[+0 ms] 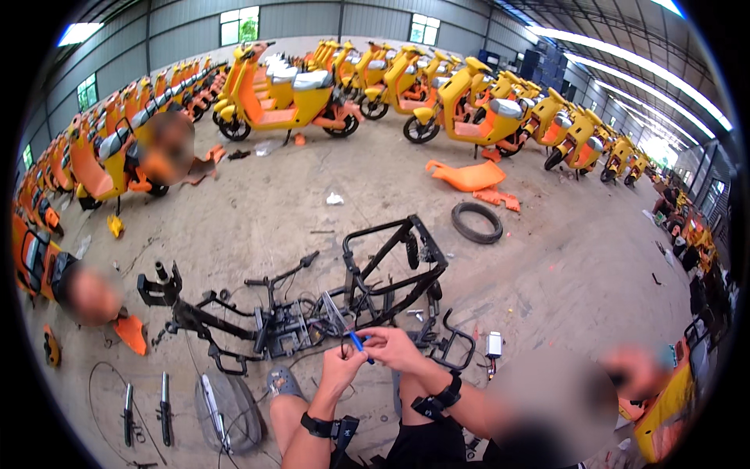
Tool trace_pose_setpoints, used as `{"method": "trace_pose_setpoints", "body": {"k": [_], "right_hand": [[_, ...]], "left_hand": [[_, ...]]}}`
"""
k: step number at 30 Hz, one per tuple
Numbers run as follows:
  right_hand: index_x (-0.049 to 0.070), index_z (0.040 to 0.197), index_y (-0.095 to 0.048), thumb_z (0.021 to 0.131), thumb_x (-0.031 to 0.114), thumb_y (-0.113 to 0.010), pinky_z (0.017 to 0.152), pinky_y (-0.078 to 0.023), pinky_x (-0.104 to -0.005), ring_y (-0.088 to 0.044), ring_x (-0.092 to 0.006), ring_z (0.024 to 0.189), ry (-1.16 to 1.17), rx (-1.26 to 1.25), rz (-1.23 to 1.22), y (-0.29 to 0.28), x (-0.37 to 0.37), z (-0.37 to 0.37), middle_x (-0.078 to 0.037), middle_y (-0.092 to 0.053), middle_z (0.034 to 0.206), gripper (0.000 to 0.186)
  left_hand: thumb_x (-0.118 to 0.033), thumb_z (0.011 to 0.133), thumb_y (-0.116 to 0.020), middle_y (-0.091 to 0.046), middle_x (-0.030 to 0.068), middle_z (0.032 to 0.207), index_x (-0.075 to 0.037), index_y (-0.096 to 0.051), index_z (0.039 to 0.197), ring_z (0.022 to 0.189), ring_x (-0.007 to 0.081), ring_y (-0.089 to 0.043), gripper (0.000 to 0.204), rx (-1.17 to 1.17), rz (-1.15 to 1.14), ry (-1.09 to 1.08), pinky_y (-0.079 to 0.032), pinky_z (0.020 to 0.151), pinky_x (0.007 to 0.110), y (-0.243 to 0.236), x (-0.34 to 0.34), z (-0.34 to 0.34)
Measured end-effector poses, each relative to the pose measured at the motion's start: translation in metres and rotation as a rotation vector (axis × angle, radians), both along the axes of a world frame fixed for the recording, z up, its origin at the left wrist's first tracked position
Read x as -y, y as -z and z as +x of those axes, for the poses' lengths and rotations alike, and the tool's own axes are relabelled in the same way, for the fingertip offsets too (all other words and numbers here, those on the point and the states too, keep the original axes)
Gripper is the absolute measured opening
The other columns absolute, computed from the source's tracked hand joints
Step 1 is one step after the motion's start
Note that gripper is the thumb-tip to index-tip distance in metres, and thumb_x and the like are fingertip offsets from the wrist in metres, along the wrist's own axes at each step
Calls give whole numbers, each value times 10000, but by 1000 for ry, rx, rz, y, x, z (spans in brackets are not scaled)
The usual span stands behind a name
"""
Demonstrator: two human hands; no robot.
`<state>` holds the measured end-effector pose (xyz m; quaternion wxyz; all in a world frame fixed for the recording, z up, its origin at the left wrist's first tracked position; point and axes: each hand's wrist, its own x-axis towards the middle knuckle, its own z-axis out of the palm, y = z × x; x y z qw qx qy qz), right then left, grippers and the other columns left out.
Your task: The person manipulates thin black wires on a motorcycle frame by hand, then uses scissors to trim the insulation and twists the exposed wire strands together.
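Observation:
My right hand (392, 349) is closed around the blue handle of a slim tool (358, 341). A long pale shaft or blade seems to run from it toward the frame; its exact kind is unclear. Close against it, my left hand (342, 370) is pinched shut beside the handle's lower end. A thin dark cable loops by the left fingertips, but what they grip is hidden. Just beyond both hands lies a stripped black scooter frame (398, 273), with brackets, cables and a handlebar (285, 275) about its middle. Its fork-end bracket (162, 289) points left.
Two shock absorbers (164, 410) and a grey translucent cover (226, 406) lie at lower left. A white box with wires (494, 345) sits right of the frame. Farther off are a tyre (476, 223), an orange panel (466, 177) and rows of yellow scooters (285, 105). Other people appear at the sides.

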<state>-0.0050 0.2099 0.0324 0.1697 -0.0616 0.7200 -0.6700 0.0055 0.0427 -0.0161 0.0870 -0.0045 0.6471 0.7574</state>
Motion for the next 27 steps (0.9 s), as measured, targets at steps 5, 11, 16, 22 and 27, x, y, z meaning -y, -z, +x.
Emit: {"method": "trace_pose_setpoints", "body": {"k": [5,11,16,22,27], "right_hand": [[-22,1213,-634,882,106,-695,720,-512,-238,-654,-100,822,129,41,-162,31,-29,-8,-74,-719,990,360],[-8,1114,-699,870,112,-687,770,-542,-291,-696,-157,861,787,-271,265,40,-113,-75,-107,-738,964,272],[98,1087,-734,833,253,-704,835,-510,-375,-704,-251,859,949,-440,839,50,-184,-126,-141,-732,954,299],[132,1013,-764,820,290,-685,911,-361,-436,-602,-283,959,894,-511,1150,60,-183,-154,-104,-717,884,261],[136,974,-776,825,262,-667,905,-380,-466,-534,-298,1040,843,-486,1267,50,-174,-166,-109,-693,917,223]], "left_hand": [[-219,818,-758,-555,-18,658,-41,-541,665,610,60,-461,320,35,-74,82,-390,558,247,0,-7,-2],[-249,909,-672,-637,25,834,4,-618,944,700,78,-515,262,-164,-320,74,-436,641,249,0,6,-2],[-154,945,-506,-656,37,880,3,-619,1030,675,70,-502,212,-16,-61,277,-427,618,237,-14,14,3],[-114,947,-425,-686,58,928,11,-623,1076,651,68,-506,267,26,-119,201,-427,585,226,-8,33,-3],[-142,1000,-450,-682,35,853,20,-617,1143,631,56,-490,273,-50,-117,91,-426,584,225,-8,35,-2]]}}
